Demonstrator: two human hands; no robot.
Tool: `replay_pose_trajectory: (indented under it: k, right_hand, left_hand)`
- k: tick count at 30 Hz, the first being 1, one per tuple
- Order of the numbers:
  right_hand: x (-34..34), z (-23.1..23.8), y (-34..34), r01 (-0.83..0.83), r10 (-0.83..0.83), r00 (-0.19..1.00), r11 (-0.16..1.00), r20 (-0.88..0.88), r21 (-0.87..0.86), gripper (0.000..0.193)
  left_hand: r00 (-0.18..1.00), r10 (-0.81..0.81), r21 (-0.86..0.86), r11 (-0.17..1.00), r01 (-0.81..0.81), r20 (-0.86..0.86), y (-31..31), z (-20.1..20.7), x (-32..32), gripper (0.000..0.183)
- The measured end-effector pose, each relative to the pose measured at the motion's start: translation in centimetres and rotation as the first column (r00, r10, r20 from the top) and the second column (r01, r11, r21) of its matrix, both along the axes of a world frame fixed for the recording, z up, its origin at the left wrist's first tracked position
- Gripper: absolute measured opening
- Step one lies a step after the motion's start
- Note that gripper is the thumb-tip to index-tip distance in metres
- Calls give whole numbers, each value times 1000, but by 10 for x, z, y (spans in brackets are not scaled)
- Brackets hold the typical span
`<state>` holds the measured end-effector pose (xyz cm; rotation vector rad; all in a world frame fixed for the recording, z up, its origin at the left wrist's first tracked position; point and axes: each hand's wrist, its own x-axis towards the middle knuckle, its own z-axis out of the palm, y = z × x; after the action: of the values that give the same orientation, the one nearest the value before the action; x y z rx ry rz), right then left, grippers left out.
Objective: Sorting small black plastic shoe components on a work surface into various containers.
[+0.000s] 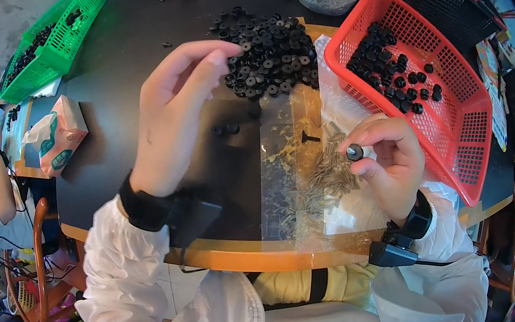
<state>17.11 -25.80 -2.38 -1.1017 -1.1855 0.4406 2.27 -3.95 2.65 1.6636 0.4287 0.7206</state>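
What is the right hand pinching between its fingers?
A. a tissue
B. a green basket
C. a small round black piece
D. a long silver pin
C: the right hand pinches a small round black piece between thumb and fingertips, above the pile of thin metal pins lying on the clear plastic sheet.
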Motion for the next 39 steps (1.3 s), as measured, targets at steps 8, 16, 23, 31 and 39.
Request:
replay_pose_trajectory:
  k: [8, 16, 23, 31, 39]
  right_hand:
    - [1, 2, -6, 78, -90, 984, 994, -152, -82, 29]
    - [-6, 10, 1, -36, -23, 956, 980, -293, -196, 25]
    - [-5, 7, -1, -68, -23, 949, 959, -315, -274, 25]
    - [-6, 6, 1, -100, 6, 951, 952, -311, -289, 23]
    - [-8, 7, 5, -95, -14, 933, 954, -360, -284, 26]
  left_hand:
    - [964, -178, 783, 563, 266, -199, 3, -1, 24, 13]
    - [945, -231, 864, 396, 309, -232, -16, -30, 45, 17]
    - [969, -54, 894, 378, 242, -240, 22, -11, 21, 10]
    - [935, 58, 845, 449, 290, -351, 16, -10, 2, 20]
    - [940, 4, 843, 443, 305, -342, 7, -20, 6, 22]
